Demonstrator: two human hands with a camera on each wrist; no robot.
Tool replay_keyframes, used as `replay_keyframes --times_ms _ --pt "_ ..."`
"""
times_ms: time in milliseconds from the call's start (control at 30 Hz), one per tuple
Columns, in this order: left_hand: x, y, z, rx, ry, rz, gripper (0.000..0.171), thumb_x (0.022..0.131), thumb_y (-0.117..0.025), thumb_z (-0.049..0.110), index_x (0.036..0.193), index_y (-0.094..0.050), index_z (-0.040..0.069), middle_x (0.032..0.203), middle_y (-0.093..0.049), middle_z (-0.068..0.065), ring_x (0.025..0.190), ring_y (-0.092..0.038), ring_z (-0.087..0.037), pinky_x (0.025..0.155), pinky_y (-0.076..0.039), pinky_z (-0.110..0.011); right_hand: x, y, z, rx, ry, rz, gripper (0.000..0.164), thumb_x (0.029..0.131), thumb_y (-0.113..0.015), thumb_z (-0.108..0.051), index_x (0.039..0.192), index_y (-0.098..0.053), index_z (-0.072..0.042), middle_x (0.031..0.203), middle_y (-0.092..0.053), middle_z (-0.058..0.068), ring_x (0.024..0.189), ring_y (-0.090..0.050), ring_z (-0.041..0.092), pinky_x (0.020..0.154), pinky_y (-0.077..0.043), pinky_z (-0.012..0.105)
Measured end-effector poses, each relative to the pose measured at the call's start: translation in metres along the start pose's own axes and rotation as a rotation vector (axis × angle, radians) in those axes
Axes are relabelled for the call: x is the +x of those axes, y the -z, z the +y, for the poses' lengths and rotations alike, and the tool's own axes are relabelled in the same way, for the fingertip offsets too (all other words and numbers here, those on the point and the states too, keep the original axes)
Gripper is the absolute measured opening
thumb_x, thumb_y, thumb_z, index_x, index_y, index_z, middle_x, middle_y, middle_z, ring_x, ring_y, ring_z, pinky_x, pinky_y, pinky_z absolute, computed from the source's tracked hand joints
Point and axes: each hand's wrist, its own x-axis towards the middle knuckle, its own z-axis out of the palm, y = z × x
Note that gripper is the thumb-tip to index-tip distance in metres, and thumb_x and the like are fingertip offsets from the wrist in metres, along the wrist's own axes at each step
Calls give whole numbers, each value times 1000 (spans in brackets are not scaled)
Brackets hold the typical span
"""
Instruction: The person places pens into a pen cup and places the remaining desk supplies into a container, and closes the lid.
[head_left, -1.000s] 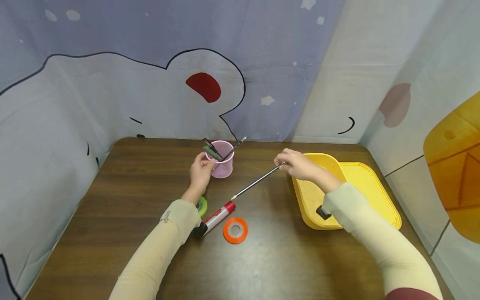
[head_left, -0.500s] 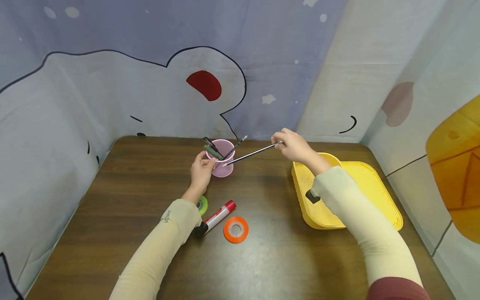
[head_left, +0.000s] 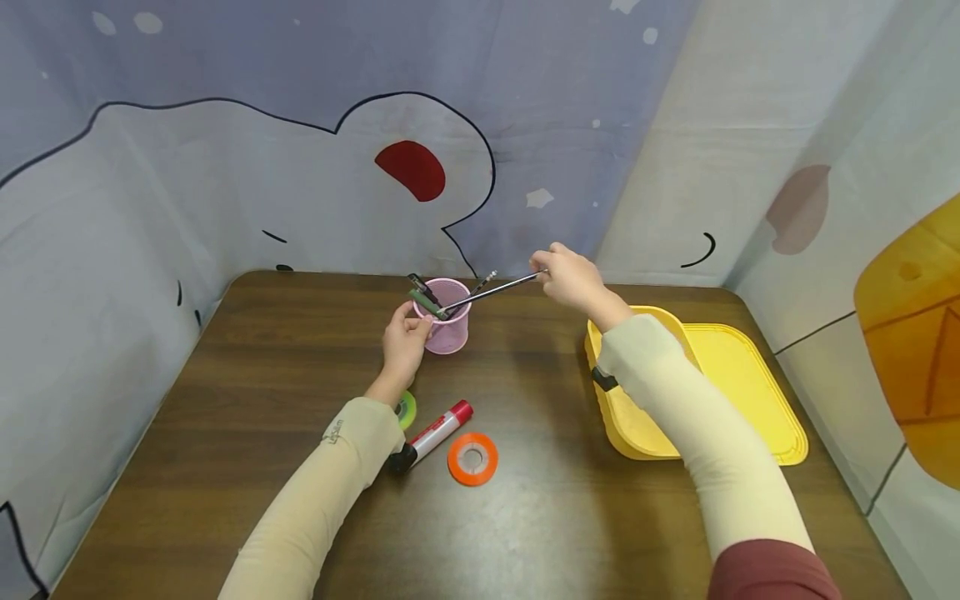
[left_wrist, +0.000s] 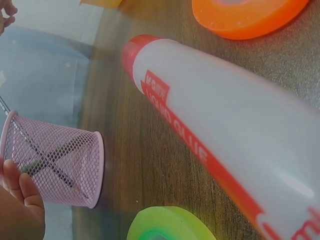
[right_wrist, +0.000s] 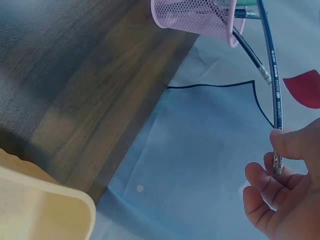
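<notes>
Near the far edge of the table (head_left: 540, 533), our left hand (head_left: 402, 343) grips the pink mesh cup (head_left: 448, 337), and our right hand (head_left: 573, 281) pinches the dark pencil (right_wrist: 276, 85) by its end, the tip being at the cup's mouth; its lettering is too small for us to read. Another pencil (right_wrist: 252, 56) leans inside. Nearer to us, between green tape (head_left: 407, 411) and orange tape (head_left: 453, 459), lies a tube (head_left: 438, 435) where we read "LIQUID GLUE". Rightward stands a yellow box (head_left: 618, 429).

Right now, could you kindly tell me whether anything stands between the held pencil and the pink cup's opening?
Nothing visible blocks the held pencil from the pink cup's opening, though a dark stick and green item inside may crowd it.
</notes>
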Motion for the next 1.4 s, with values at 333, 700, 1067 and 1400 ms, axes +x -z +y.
replay_keyframes --times_ms 333,700,1067,1400 --pt "-1 -1 0 9 4 -6 48 86 -55 16 129 -40 4 90 -61 -16 67 -53 -7 60 -44 -15 11 -4 -11 -28 30 -12 23 85 -48 -10 105 -58 -14 100 -52 6 86 -52 25 71 -44 42" --pt "-2 -1 -1 4 8 -15 48 86 -55 15 130 -39 4 90 -61 -17 66 -52 -5 61 -45 -15 12 0 -10 -6 28 -14 18 84 -48 -8 98 -58 -12 96 -51 6 82 -51 24 68 -42 39" --pt "-2 0 -1 9 -5 -11 49 85 -55 15 130 -39 3 88 -61 -16 65 -52 -4 61 -45 -15 14 -5 -22 35 56 -14 14 86 -50 -13 95 -61 -10 95 -54 6 83 -53 23 74 -43 38" --pt "-1 -1 -2 -4 -13 -4 48 85 -56 14 129 -40 2 88 -61 -17 63 -51 -3 61 -44 -14 16 -21 -32 168 62 73 13 82 -55 -12 88 -65 -8 90 -58 7 83 -55 23 75 -43 37"
